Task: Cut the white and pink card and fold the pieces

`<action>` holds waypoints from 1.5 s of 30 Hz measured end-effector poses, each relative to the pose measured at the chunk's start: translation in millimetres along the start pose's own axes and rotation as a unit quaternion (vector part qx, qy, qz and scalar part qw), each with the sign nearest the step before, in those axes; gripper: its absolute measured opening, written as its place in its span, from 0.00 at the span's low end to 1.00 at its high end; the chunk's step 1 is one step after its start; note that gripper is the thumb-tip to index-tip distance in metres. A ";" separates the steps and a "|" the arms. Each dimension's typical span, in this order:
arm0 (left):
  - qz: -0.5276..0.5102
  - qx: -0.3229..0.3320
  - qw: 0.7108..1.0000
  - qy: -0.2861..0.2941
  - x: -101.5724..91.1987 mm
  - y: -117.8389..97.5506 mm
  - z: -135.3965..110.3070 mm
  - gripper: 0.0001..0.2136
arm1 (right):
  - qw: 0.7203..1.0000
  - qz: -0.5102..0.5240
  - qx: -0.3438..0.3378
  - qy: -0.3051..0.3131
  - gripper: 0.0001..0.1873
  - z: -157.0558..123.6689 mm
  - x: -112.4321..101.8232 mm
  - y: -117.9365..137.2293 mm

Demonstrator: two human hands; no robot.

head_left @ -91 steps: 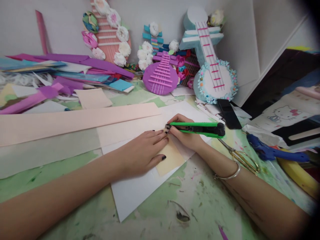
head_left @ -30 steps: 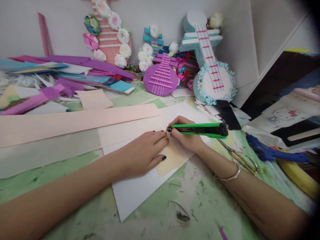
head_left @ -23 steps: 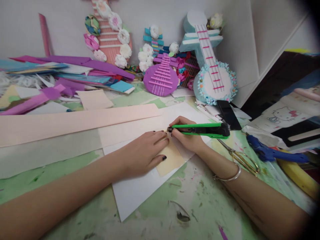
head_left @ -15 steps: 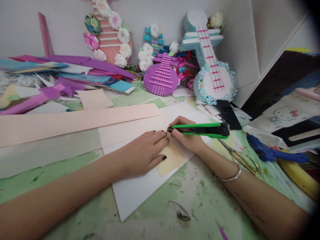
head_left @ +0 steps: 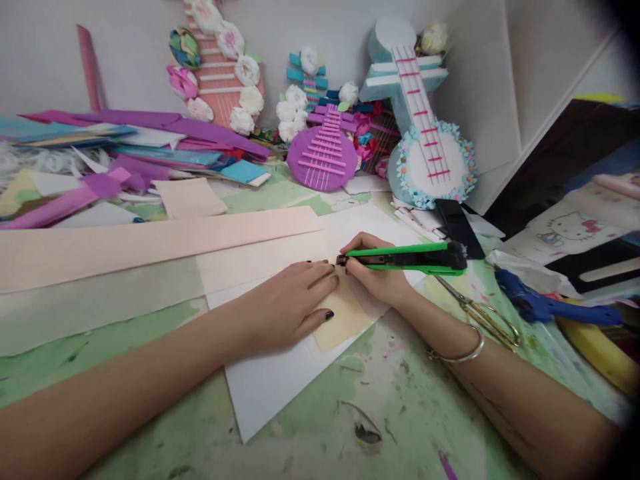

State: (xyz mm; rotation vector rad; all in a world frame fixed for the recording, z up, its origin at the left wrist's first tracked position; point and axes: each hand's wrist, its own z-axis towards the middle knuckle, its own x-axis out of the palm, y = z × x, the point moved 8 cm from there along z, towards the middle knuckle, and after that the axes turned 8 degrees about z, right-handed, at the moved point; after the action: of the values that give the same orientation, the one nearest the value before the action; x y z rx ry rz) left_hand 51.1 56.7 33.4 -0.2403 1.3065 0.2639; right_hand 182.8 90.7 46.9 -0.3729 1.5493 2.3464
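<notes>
My left hand (head_left: 287, 303) lies flat, fingers stretched out, pressing a small cream foam piece (head_left: 343, 317) onto a white sheet (head_left: 273, 383). My right hand (head_left: 373, 270) grips the front end of a green and black utility knife (head_left: 407, 258), its tip down at the cream piece's far edge, just beside my left fingertips. A long pale pink foam strip (head_left: 150, 243) runs leftward from under my hands. A metal bangle (head_left: 463, 347) circles my right wrist.
Gold-handled scissors (head_left: 477, 313) and a blue glue gun (head_left: 545, 303) lie right of my right arm. A black phone (head_left: 457, 223) sits behind the knife. Foam guitar models (head_left: 425, 127) and a purple one (head_left: 323, 157) lean on the wall. Coloured foam sheets (head_left: 125, 147) pile at left.
The knife's rear end has swung a little to the right and my right hand has crept slightly along the cream piece's edge. My left hand has stayed put.
</notes>
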 end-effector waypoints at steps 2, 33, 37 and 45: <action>-0.001 0.002 1.000 0.000 -0.2 -0.1 0.2 0.18 | 1.000 0.003 0.001 0.001 0.05 -0.2 0.1 -0.6; 0.005 0.005 1.000 0.017 0.1 -0.3 1.4 0.16 | 1.000 0.012 0.000 0.010 0.05 -3.1 1.3 1.4; -0.001 0.005 1.000 0.012 -0.3 -0.3 1.4 0.17 | 1.000 0.006 0.000 0.010 0.05 -2.9 1.1 1.1; -0.002 0.002 1.000 0.012 -0.9 -0.3 0.7 0.17 | 1.000 0.006 0.002 0.007 0.04 -3.9 0.6 1.2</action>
State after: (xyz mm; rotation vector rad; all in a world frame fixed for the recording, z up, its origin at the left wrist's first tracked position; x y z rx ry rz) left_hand 51.7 56.6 34.5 -0.2439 1.3303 0.2548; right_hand 182.0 86.8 46.2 -0.3809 1.5666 2.3536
